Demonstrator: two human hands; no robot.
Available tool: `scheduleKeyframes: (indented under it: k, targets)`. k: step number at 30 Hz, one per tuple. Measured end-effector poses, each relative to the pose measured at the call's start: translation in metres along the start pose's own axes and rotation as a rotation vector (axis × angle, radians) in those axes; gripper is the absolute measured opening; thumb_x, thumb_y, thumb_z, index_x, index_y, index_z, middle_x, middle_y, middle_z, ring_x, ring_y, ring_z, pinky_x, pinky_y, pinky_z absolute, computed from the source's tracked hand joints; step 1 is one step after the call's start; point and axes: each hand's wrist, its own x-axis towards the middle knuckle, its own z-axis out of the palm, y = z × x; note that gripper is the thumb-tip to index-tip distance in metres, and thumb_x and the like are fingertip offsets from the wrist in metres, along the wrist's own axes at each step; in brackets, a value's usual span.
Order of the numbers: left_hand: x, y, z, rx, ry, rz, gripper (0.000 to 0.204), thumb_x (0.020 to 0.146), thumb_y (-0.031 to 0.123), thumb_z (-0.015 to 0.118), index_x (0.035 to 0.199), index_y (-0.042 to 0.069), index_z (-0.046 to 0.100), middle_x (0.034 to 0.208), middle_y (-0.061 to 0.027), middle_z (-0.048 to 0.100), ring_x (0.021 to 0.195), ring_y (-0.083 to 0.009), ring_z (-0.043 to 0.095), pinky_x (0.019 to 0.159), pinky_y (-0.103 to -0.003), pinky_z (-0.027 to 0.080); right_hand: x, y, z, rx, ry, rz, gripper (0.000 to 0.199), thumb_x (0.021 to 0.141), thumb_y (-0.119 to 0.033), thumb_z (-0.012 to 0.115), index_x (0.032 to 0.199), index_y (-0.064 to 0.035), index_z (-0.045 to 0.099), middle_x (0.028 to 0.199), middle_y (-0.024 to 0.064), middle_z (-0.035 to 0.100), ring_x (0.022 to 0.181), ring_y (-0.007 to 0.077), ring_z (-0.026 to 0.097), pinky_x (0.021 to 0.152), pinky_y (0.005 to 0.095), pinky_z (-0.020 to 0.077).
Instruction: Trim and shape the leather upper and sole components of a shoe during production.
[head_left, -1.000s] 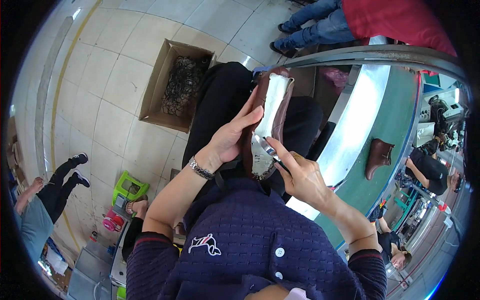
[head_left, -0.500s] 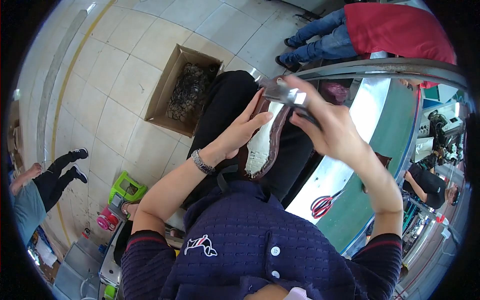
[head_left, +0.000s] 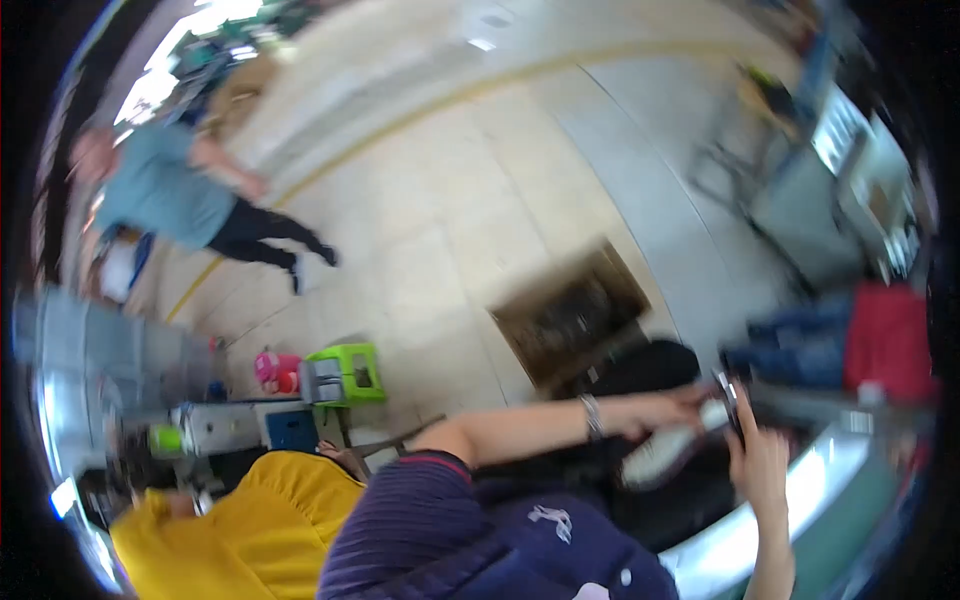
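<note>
At the lower right of the view, over my lap, a brown shoe upper with a white sole side (head_left: pixel 658 455) lies sole up. My left hand (head_left: pixel 672 410), below a metal wristwatch (head_left: pixel 591 415), is closed on it near its far end. Fingers of my right hand (head_left: pixel 762 462) are wrapped around pincers (head_left: pixel 728 388) with a shiny metal head and dark handles. The pincers are beside the shoe's far end; blur hides whether they touch it. Motion smears both hands' fingers and the shoe's edge.
A cardboard box (head_left: pixel 520 350) with dark tangled scraps stands on the tiled floor beyond my lap. Left of it is a green plastic stool (head_left: pixel 365 373). A person in yellow (head_left: pixel 250 525) sits close at my left; another in a teal shirt (head_left: pixel 170 190) is farther off. A bench lies right.
My view has swung left, so the shoe and both hands now appear lower and farther right. A person in yellow has come into view. The shoe and pincers stay in my hands.
</note>
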Motion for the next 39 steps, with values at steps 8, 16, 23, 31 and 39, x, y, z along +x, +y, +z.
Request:
scheduleKeyframes:
  k: [8,16,23,31,39]
  targets:
    - [0.007,-0.026,-0.009,-0.095,0.03,-0.177,0.095,0.084,0.025,0.07,0.155,0.033,0.008,0.134,-0.0065,0.046,0.116,-0.0134,0.047,0.093,-0.031,0.043,-0.003,0.005,0.017,0.033,-0.196,0.125,0.057,0.098,-0.035,0.048,0.15,-0.022,0.027,0.087,0.026,0.067,0.073,0.0448,0.064,0.059,0.0492,0.0501]
    - [0.008,-0.008,-0.015,-0.073,0.013,-0.206,0.094,0.085,0.026,0.07,0.154,0.036,0.007,0.135,-0.0076,0.045,0.115,-0.0177,0.051,0.091,-0.031,0.048,0.008,0.025,0.029,-0.002,-0.085,0.09,0.053,0.098,-0.035,0.046,0.148,-0.0221,0.031,0.074,0.0238,0.064,0.064,0.0419,0.062,0.054,0.0491,0.0472]
    - [0.002,-0.017,-0.012,-0.053,0.018,-0.181,0.09,0.087,0.027,0.068,0.154,0.035,0.009,0.138,-0.0076,0.045,0.115,-0.0174,0.053,0.09,-0.032,0.049,0.0,0.003,0.02,0.313,0.126,0.102,0.062,0.092,-0.011,0.053,0.148,-0.0084,0.027,0.072,0.0212,0.064,0.065,0.0415,0.064,0.061,0.0444,0.0502]
    - [-0.021,0.013,0.001,-0.025,0.058,-0.082,0.088,0.081,0.014,0.07,0.153,0.021,0.02,0.141,-0.0052,0.039,0.127,-0.017,0.039,0.104,-0.034,0.039,0.002,-0.016,0.002,0.289,0.225,-0.159,0.068,0.087,-0.009,0.06,0.149,-0.0192,0.032,0.092,0.0236,0.066,0.077,0.0415,0.064,0.066,0.0482,0.0493]
    - [-0.012,0.017,-0.001,-0.123,0.154,-0.344,0.093,0.084,0.007,0.072,0.155,0.021,0.013,0.139,-0.0045,0.045,0.123,-0.0137,0.047,0.102,-0.03,0.04,-0.012,-0.017,-0.008,0.128,-0.082,0.064,0.067,0.093,-0.023,0.057,0.151,-0.0235,0.022,0.059,0.0148,0.059,0.057,0.0354,0.061,0.055,0.0451,0.0479]
